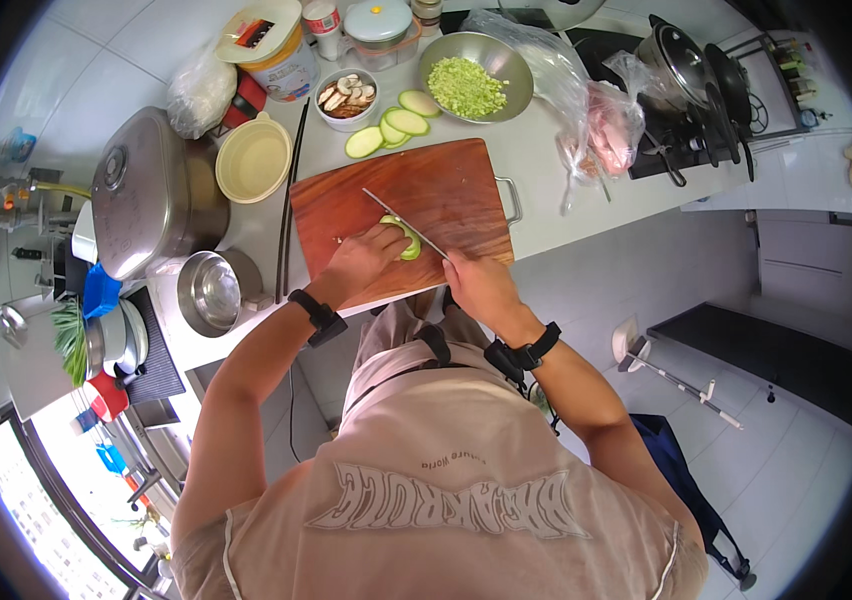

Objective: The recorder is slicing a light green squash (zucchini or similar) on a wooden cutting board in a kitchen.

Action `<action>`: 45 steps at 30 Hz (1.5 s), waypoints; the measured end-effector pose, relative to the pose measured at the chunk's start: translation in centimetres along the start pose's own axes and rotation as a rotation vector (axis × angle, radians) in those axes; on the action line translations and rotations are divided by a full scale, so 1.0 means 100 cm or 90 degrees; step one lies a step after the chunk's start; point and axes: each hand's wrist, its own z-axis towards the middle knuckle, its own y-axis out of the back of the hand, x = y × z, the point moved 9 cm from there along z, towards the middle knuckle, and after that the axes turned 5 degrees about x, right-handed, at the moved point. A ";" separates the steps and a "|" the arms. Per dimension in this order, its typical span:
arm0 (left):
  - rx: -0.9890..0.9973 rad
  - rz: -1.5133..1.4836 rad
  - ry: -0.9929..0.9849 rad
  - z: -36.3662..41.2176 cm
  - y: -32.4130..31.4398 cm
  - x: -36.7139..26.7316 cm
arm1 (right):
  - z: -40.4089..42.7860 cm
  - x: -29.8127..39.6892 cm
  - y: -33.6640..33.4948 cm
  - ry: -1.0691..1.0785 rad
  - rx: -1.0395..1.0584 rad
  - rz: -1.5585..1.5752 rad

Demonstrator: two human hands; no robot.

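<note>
On a reddish-brown wooden cutting board (441,180) lie pale green slices (409,244), apparently zucchini, in a small stack. The fingers of my left hand (366,255) press on the stack from its left side. My right hand (482,289) grips the handle of a kitchen knife (405,223), seen nearly edge-on, its blade slanting up and left across the slices. Whether the edge has entered them cannot be made out. Just beyond the board, several larger oval slices (405,122) lie overlapping on the counter.
Behind the board stand a bowl of sliced mushrooms (347,97) and a steel bowl of diced green vegetable (471,86). Bagged raw meat (610,135) is at right, near the stove. Long chopsticks (289,202), a cream bowl (253,157), a steel pot (212,292) and a cooker (156,191) line the left.
</note>
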 end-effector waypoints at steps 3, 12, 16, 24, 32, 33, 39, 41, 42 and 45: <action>0.074 0.017 0.041 0.003 -0.006 0.005 | -0.004 0.009 0.005 -0.005 -0.003 -0.020; 0.056 0.016 0.003 0.005 -0.005 0.004 | -0.007 0.020 0.004 -0.020 0.021 -0.073; 0.088 0.030 0.016 0.003 -0.011 0.009 | -0.006 0.017 -0.003 -0.008 0.030 -0.067; 0.045 0.028 0.018 0.011 0.002 0.004 | 0.014 -0.011 -0.025 -0.033 0.026 -0.017; 0.018 0.079 -0.028 0.007 0.004 -0.003 | 0.005 0.000 -0.002 -0.039 0.019 -0.005; 0.015 0.079 -0.024 0.007 0.003 -0.002 | 0.003 0.004 0.001 -0.028 0.016 -0.008; 0.035 0.074 -0.022 0.006 -0.005 0.002 | 0.004 0.015 0.003 -0.008 0.023 -0.042; 0.039 0.056 -0.017 0.006 -0.005 0.003 | 0.005 0.016 0.003 -0.001 0.021 -0.051; 0.036 0.055 -0.015 0.006 -0.005 0.003 | 0.006 0.016 0.002 -0.007 0.024 -0.062; 0.030 0.062 -0.016 0.005 -0.002 0.002 | 0.006 0.014 -0.005 -0.011 0.024 -0.069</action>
